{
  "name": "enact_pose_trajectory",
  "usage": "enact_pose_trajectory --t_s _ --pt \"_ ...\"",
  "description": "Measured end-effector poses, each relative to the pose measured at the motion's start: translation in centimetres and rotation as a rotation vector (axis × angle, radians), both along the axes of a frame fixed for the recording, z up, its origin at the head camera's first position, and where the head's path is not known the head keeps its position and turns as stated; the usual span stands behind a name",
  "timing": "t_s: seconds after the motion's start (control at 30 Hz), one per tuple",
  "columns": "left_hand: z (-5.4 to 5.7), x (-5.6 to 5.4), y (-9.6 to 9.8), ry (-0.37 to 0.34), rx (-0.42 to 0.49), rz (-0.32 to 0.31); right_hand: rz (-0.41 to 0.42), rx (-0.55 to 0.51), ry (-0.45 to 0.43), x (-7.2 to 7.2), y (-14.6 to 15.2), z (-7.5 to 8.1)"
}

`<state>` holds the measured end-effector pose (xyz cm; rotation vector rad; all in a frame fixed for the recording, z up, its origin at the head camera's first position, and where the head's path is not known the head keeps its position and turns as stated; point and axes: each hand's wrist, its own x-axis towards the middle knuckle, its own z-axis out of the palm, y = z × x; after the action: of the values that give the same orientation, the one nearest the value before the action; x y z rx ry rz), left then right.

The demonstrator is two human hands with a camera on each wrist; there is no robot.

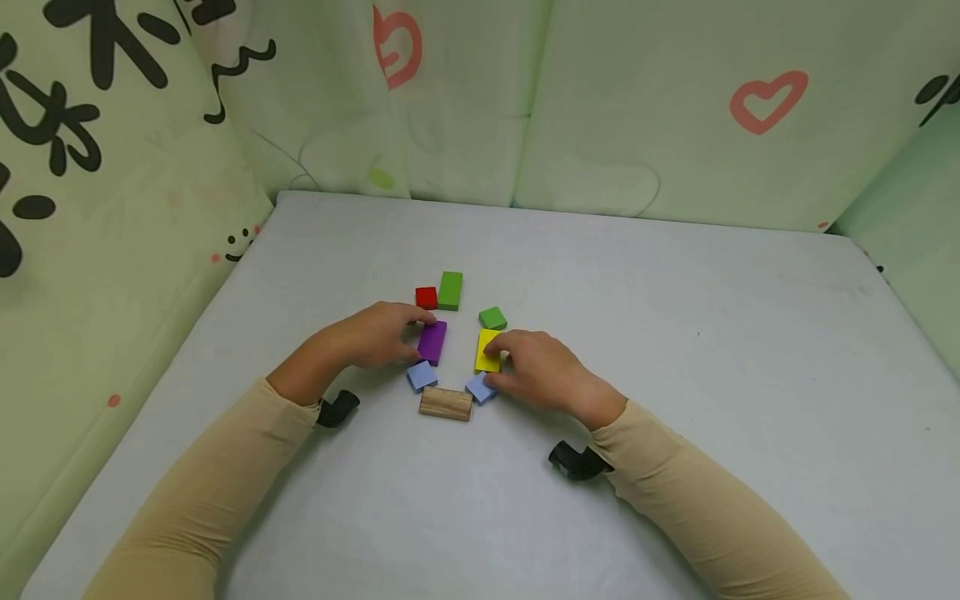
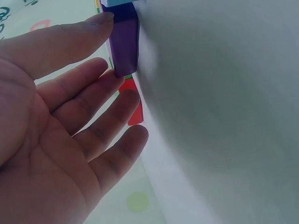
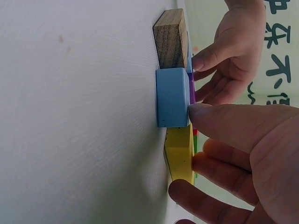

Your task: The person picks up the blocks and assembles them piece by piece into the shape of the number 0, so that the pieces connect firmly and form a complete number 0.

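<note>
My left hand (image 1: 381, 333) bends round the purple block (image 1: 432, 343), its thumb by the near end and a fingertip at the far end. In the left wrist view its other fingers are loosely spread. My right hand (image 1: 543, 371) reaches over the yellow block (image 1: 486, 354), fingers relaxed; a fingertip covers part of the yellow top. In the right wrist view its thumb meets the upper edge of a light blue block (image 3: 173, 98). Another light blue block (image 1: 422, 377) lies just below the purple one. Between the two blue blocks sits a wood-grain block (image 1: 446, 404).
Beyond my left hand lie a small red block (image 1: 426, 297) and a longer green block (image 1: 450, 291), side by side. A small green block (image 1: 492, 317) lies past the yellow one. Printed curtains (image 1: 600, 108) hang behind and beside the white table (image 1: 712, 333).
</note>
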<state>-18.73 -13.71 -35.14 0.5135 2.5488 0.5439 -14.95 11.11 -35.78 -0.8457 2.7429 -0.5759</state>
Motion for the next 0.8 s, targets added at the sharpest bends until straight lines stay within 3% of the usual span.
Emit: enact_pose_trajectory --t_s 0.53,0.8 --pt "0.22 0.13 0.1 -0.004 0.002 0.007 0.006 0.0 0.0 -0.05 0.05 -0.02" --pt "0.34 -0.19 -0.06 0.034 0.027 0.059 0.007 0.007 -0.005 -0.01 0.06 0.02"
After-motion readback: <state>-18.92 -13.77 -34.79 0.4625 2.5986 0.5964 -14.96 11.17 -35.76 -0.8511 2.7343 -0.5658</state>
